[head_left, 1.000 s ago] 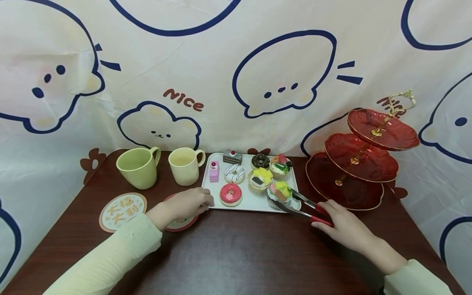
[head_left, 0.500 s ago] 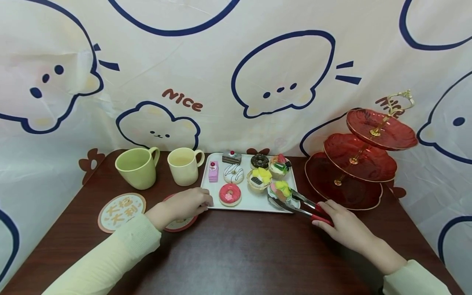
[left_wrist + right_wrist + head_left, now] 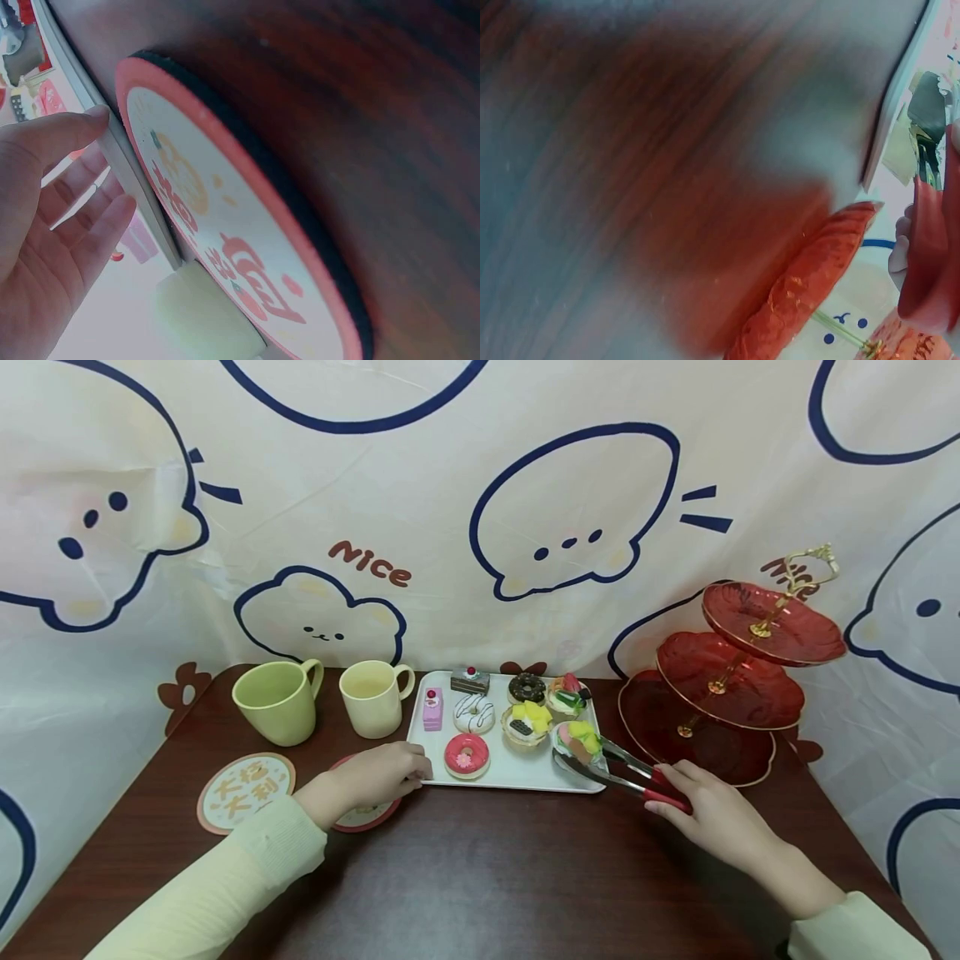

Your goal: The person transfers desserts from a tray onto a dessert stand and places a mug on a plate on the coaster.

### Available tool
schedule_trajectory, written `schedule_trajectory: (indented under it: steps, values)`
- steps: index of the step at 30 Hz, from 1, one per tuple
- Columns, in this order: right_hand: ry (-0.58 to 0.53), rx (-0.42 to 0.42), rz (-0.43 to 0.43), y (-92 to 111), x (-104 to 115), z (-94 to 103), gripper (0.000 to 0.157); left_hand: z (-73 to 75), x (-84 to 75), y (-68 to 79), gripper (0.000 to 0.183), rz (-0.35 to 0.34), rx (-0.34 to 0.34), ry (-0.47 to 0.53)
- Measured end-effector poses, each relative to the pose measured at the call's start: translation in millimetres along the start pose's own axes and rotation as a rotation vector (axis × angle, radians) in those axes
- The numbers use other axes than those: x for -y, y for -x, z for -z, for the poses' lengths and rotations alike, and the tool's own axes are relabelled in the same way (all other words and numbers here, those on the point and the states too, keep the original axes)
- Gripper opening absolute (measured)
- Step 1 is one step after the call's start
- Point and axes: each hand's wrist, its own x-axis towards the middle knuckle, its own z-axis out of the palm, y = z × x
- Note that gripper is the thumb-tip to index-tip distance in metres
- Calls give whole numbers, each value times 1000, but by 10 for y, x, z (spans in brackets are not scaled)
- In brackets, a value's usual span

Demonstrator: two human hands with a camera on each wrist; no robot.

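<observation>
My right hand (image 3: 708,814) grips red-handled metal tongs (image 3: 626,783). Between their tips is a small fruit-topped cupcake (image 3: 581,742) with yellow and pink pieces, held over the right front part of a white tray (image 3: 517,772). My left hand (image 3: 382,774) pinches the tray's left front corner; in the left wrist view the thumb and a fingertip press on the rim (image 3: 127,161). On the tray are a pink donut (image 3: 467,755), a white striped donut (image 3: 474,714), a chocolate donut (image 3: 527,687), a fruit tart (image 3: 525,727), another fruit cupcake (image 3: 567,697) and two small cake slices (image 3: 432,710).
A red three-tier stand (image 3: 731,689) with a gold handle stands at the right back, close beyond the tongs. Left of the tray are a green mug (image 3: 276,703) and a cream mug (image 3: 372,703). Two round coasters lie nearer, one (image 3: 247,793) beside the left forearm, one (image 3: 367,817) under the left hand.
The cupcake, gripped in the tongs, has lifted slightly and shifted a little right, and the right hand has moved right with it. The left hand stays at the tray corner.
</observation>
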Motion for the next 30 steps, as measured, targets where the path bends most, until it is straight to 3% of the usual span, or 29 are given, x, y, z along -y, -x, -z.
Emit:
schedule_trajectory:
  steps: [14, 25, 30]
  values:
    - [47, -106, -28, 24, -125, 227, 56, -10, 11, -2, 13, 23, 9, 4]
    - [61, 17, -207, 88, -273, 360, 71, -10, 14, 0, 13, 33, 19, 9]
    - [53, 15, -235, 135, -377, 364, 73, -21, 19, 3, 13, 34, 20, 15]
